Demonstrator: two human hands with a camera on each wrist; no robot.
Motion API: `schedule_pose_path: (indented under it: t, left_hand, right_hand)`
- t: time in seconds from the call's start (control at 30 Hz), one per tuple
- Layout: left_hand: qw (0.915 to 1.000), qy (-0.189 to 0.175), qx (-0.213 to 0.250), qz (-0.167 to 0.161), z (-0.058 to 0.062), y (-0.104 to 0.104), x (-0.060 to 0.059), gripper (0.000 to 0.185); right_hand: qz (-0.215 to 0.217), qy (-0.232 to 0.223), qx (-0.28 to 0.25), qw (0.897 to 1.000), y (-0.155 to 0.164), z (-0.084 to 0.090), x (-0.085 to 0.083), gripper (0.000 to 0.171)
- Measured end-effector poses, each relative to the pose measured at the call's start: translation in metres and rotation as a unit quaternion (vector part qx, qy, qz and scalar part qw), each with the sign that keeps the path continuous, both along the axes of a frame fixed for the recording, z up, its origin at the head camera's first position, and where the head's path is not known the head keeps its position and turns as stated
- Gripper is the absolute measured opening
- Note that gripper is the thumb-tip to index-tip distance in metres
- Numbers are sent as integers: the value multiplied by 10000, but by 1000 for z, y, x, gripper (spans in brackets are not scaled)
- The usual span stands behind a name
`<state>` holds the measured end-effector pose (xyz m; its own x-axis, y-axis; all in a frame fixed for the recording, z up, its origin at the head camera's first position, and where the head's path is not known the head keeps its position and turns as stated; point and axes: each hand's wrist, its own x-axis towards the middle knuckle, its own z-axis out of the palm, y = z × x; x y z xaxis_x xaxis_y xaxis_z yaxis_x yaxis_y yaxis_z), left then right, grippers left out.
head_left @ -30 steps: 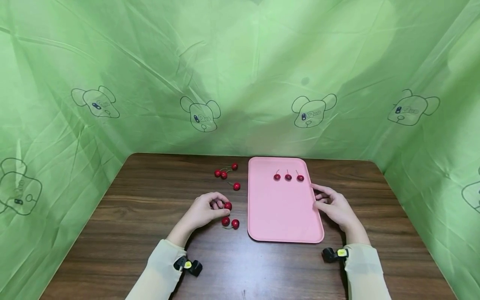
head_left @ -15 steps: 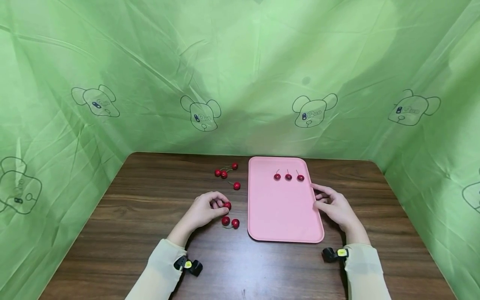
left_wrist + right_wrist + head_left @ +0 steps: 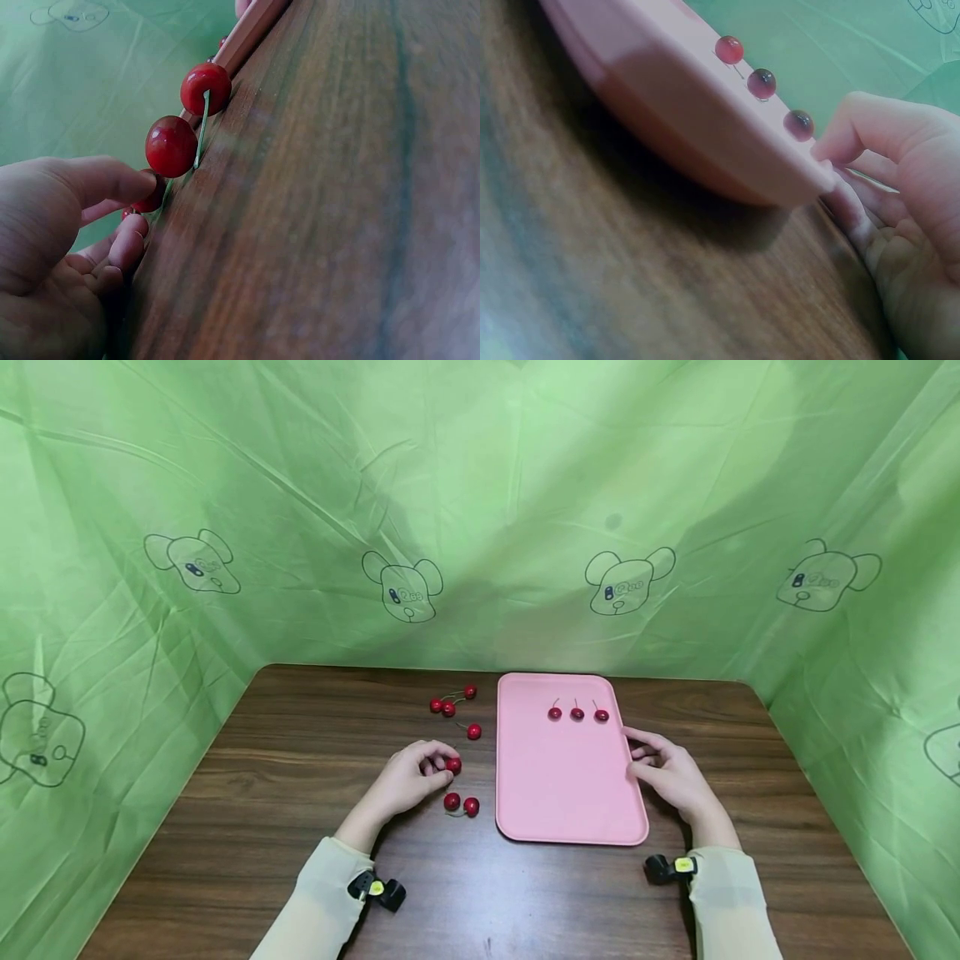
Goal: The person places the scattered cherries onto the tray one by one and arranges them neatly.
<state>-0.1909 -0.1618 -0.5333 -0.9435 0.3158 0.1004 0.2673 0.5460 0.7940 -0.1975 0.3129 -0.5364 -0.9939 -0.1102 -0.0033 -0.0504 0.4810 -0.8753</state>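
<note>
My left hand (image 3: 435,768) pinches a red cherry (image 3: 453,765) between thumb and fingers, just left of the pink tray (image 3: 570,802). In the left wrist view that cherry (image 3: 150,199) sits behind the thumb of my left hand (image 3: 82,225). Two stemmed cherries (image 3: 461,804) lie on the table right below that hand; they also show in the left wrist view as two stemmed cherries (image 3: 187,120). My right hand (image 3: 648,753) holds the tray's right edge; the right wrist view shows the thumb of my right hand (image 3: 855,150) on the rim of the tray (image 3: 667,112), fingers curled beside it. Three cherries (image 3: 577,713) stand in a row at the tray's far end.
Several more cherries (image 3: 450,702) lie on the brown wooden table (image 3: 285,793) beyond my left hand, one cherry (image 3: 473,731) nearest the tray. Green cloth (image 3: 480,527) with bear drawings walls the table at the back and both sides.
My left hand has lifted the pinched cherry slightly up and away from the two on the table. The right hand and the tray have not moved.
</note>
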Motion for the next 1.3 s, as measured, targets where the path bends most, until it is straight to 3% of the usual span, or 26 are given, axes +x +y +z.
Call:
schedule_pose_path:
  t: [0.33,0.8,1.3]
  left_hand:
    - [9999,111,-20,-8,-2,0,0,30]
    - [10000,-57,-58,-6,-2,2,0,30]
    - [9999,-5,-106,42,0,3,0,26]
  right_hand:
    - [20,-25,-46,10000,-1,0,-1,65]
    - [23,-15,-162,9999,0,1,0,66]
    - [6,-23,-91,10000,1,-2,-2,65]
